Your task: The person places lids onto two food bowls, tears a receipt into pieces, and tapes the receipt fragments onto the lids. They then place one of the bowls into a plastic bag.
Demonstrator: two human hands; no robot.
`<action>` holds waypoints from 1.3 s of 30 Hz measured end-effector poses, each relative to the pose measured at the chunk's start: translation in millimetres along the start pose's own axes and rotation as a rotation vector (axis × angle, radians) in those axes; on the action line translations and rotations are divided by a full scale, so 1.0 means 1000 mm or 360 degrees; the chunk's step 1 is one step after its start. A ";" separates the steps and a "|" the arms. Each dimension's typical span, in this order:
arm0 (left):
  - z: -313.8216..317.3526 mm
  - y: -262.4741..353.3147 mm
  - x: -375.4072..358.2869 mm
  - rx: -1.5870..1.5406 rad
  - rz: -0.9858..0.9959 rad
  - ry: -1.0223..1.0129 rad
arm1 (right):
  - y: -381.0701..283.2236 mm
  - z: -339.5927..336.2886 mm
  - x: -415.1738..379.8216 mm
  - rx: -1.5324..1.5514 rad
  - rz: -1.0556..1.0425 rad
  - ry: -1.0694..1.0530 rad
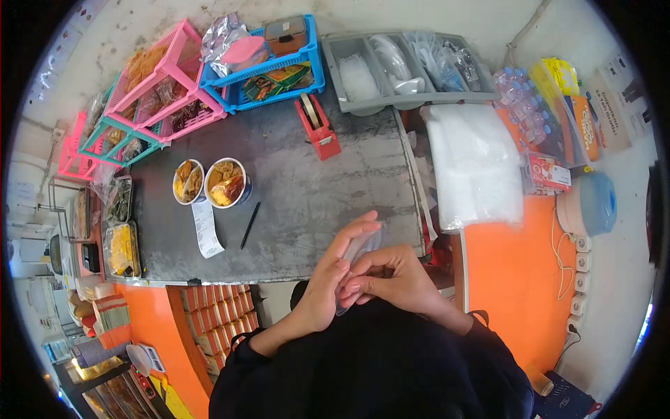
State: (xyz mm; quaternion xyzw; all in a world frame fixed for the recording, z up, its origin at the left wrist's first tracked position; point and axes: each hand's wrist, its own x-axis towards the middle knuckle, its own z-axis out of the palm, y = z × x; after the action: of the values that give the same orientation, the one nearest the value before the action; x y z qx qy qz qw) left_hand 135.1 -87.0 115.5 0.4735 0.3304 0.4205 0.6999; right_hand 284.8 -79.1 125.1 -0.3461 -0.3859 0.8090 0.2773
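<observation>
My left hand [322,288] holds a clear plastic piece [370,241], which looks like one or more thin round lids on edge, against its palm with the fingers stretched along it. From the other side my right hand [399,279] pinches its near edge with thumb and fingertips. Both hands are at the table's front edge, in front of my body. Further left on the dark table [293,202] stand two paper bowls of food, one a smaller bowl [188,181] and one a larger bowl [228,183], both uncovered. A paper receipt [207,229] and a black pen [250,225] lie before them.
A red tape dispenser [317,127] stands near the back. Behind it are a blue basket [307,52], pink baskets [164,70] and a grey divided tray [412,98] of plastic ware. Plastic bags [474,167] lie to the right; clear food boxes [122,250] line the left edge.
</observation>
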 end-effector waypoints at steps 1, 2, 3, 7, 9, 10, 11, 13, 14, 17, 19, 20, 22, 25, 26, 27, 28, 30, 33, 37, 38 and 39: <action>-0.001 0.001 -0.002 -0.0004 -0.0009 0.0011 | 0.001 0.000 0.001 0.0006 0.0012 -0.0005; -0.001 0.003 -0.003 -0.0031 -0.0033 0.0000 | 0.001 0.001 0.002 0.0026 0.0043 -0.0025; -0.002 0.004 -0.003 -0.0058 -0.0057 -0.0013 | 0.001 0.001 0.004 0.0044 0.0073 -0.0044; -0.008 0.002 -0.003 -0.0100 -0.0070 -0.0033 | 0.002 0.000 0.011 0.0084 0.0118 -0.0090; -0.009 0.003 -0.003 -0.0101 -0.0051 -0.0019 | 0.003 0.000 0.014 0.0050 0.0091 -0.0149; -0.010 0.003 -0.003 -0.0107 -0.0055 -0.0018 | 0.002 0.000 0.016 0.0052 0.0097 -0.0146; -0.011 0.003 -0.003 -0.0122 -0.0068 -0.0014 | 0.002 0.001 0.017 0.0046 0.0119 -0.0133; -0.015 0.002 -0.003 -0.0142 -0.0081 -0.0016 | 0.000 0.003 0.018 0.0040 0.0143 -0.0113; -0.019 -0.001 -0.004 -0.0071 0.0024 -0.0017 | -0.001 0.004 0.018 -0.0028 0.0161 -0.0135; -0.028 -0.010 0.000 0.0404 0.0317 0.0066 | 0.009 0.010 0.021 -0.0609 -0.0139 -0.0083; -0.036 -0.020 0.003 0.0807 0.0499 0.0146 | 0.022 0.019 0.025 -0.1123 -0.0484 0.0153; -0.042 -0.027 0.004 0.0923 0.0493 0.0183 | 0.029 0.018 0.028 -0.1119 -0.0478 0.0160; -0.050 -0.027 -0.002 0.1040 0.0483 0.0216 | 0.046 0.012 0.039 -0.1225 -0.0441 0.0352; -0.054 -0.014 -0.015 0.1139 -0.0124 0.0151 | 0.063 0.012 0.045 -0.1285 -0.0468 0.0434; -0.056 -0.007 -0.017 0.0976 -0.0288 0.0123 | 0.068 0.012 0.047 -0.1333 -0.0482 0.0426; -0.058 -0.004 -0.019 0.0813 -0.0450 0.0096 | 0.074 0.013 0.049 -0.1326 -0.0476 0.0417; -0.064 -0.010 -0.022 0.0812 -0.0460 0.0101 | 0.080 0.014 0.051 -0.1320 -0.0558 0.0420; -0.075 -0.028 -0.027 0.0752 -0.0173 0.0047 | 0.084 0.017 0.052 -0.1309 -0.0633 0.0411; -0.078 -0.026 -0.029 0.0428 -0.0433 0.0087 | 0.085 0.020 0.052 -0.0945 -0.0390 0.0387; -0.082 -0.033 -0.031 0.0539 -0.0346 0.0098 | 0.090 0.021 0.053 -0.0871 -0.0284 0.0345; -0.082 -0.034 -0.032 0.0537 -0.0400 0.0110 | 0.091 0.020 0.054 -0.0834 -0.0249 0.0344; -0.082 -0.034 -0.032 0.0534 -0.0454 0.0123 | 0.091 0.020 0.054 -0.0831 -0.0242 0.0340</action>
State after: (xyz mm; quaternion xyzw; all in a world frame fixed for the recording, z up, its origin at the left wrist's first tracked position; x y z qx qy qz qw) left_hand 60.4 -91.3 58.7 0.5155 0.4858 0.2741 0.6505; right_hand 219.8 -99.3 41.5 -0.4590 -0.5745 0.6182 0.2776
